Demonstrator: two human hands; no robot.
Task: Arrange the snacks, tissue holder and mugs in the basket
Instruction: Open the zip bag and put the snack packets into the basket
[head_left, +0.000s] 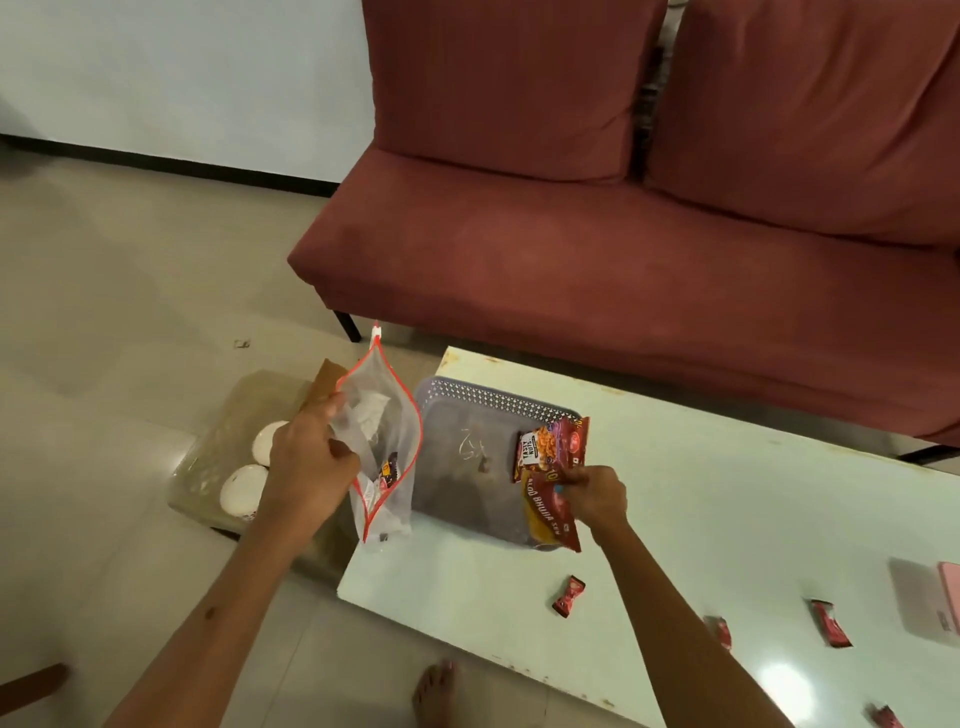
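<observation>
Nearest, at six o'clock, the left hand (306, 467) pinches the rim of a clear zip pouch (382, 447) hanging open beside the bench (727, 509). At three o'clock of it, the right hand (595, 496) pinches two snack packets (550, 467) over the grey basket (467, 415); two white mugs (249, 473) sit at nine o'clock.

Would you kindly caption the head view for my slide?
Left hand holds an open zip bag while right hand lowers snack packets over the basket.
</observation>
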